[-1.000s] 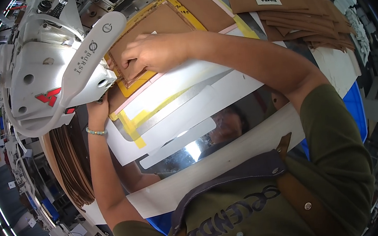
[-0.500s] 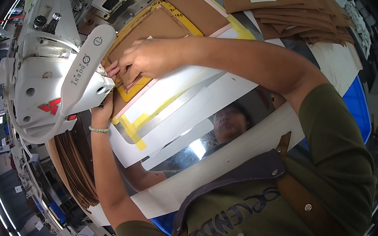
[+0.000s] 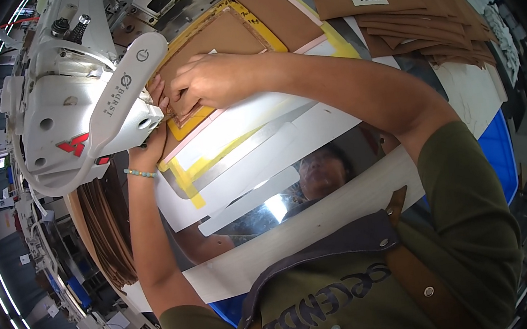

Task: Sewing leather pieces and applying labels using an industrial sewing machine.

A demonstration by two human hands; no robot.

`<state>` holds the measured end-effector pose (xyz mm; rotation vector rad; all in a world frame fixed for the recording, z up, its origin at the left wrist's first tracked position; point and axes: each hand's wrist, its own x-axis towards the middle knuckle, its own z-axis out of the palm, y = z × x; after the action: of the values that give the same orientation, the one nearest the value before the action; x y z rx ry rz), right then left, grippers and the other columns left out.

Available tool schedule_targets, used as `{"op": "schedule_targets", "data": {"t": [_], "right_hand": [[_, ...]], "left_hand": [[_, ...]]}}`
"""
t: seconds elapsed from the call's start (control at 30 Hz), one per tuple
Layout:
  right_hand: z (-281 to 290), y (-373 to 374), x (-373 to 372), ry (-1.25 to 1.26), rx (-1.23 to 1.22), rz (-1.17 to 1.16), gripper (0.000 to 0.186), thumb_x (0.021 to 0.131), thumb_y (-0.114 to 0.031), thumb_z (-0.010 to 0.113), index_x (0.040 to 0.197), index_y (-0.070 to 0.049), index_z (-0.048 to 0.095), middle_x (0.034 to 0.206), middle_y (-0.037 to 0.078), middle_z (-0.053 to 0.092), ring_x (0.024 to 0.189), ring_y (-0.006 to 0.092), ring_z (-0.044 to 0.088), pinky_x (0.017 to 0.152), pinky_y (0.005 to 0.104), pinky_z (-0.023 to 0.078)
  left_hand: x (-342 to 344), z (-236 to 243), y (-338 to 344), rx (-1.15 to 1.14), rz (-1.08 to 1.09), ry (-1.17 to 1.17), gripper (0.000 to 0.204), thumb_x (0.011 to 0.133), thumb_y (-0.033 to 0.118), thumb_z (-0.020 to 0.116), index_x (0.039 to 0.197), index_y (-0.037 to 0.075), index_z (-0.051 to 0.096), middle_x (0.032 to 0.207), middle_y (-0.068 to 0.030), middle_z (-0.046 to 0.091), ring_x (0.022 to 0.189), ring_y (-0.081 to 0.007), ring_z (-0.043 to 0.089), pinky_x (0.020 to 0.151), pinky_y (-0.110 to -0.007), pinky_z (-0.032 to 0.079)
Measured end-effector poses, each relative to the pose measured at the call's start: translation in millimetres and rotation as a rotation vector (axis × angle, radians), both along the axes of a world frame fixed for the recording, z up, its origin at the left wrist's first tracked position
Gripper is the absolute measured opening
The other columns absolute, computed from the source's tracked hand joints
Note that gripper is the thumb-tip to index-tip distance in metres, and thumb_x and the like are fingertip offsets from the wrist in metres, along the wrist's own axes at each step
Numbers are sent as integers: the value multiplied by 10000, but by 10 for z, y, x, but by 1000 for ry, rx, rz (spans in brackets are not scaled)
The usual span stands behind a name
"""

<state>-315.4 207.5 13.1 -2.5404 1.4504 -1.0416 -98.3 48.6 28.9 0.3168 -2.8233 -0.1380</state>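
Note:
On the work table lies a yellow-edged frame around a flat brown panel, which looks like fabric or leather. Over its near left corner my right hand is closed, the bent fingertips pinching at the brown piece. My left hand reaches up behind the white sewing machine head, which hides much of it. Its fingers show beside the right fingertips, stretched out along the panel's left edge. What lies under both sets of fingertips is hidden.
A white paddle-shaped lamp curves in front of the machine head. Brown pieces are stacked at the far right, and more brown pieces hang at the left. A shiny metal plate and yellow tape lie nearer me.
My right fingers have curled slightly and the left fingers have shifted a little beside them. The whole view has moved slightly; the frame stays under my hands.

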Motion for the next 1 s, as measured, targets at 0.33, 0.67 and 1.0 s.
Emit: {"op": "schedule_targets", "data": {"t": [0.33, 0.67, 1.0], "right_hand": [[13, -19, -14, 19, 17, 13, 301, 884, -55, 686, 1097, -202, 841, 1203, 17, 700, 1132, 261, 641, 1028, 423, 503], [156, -25, 6, 144, 174, -24, 325, 905, -63, 651, 1148, -180, 832, 1243, 36, 694, 1190, 241, 631, 1076, 435, 478], [193, -7, 43, 118, 205, -33, 318, 907, -76, 649, 1139, -182, 838, 1210, 27, 721, 1165, 224, 654, 1068, 422, 482]], "left_hand": [[-1, -17, -106, 214, -11, 12, 368, 1106, 189, 545, 1446, 79, 629, 1556, -96, 584, 1475, -319, 490, 1271, -439, 337], [19, 73, -197, 67, -109, 17, 543, 974, 77, 689, 1507, 145, 612, 1465, -60, 679, 1313, -242, 650, 1133, -366, 500], [115, -212, -448, 9, -96, 100, 480, 938, 160, 747, 1411, 136, 670, 1405, -98, 691, 1254, -296, 661, 1078, -403, 525]]}}
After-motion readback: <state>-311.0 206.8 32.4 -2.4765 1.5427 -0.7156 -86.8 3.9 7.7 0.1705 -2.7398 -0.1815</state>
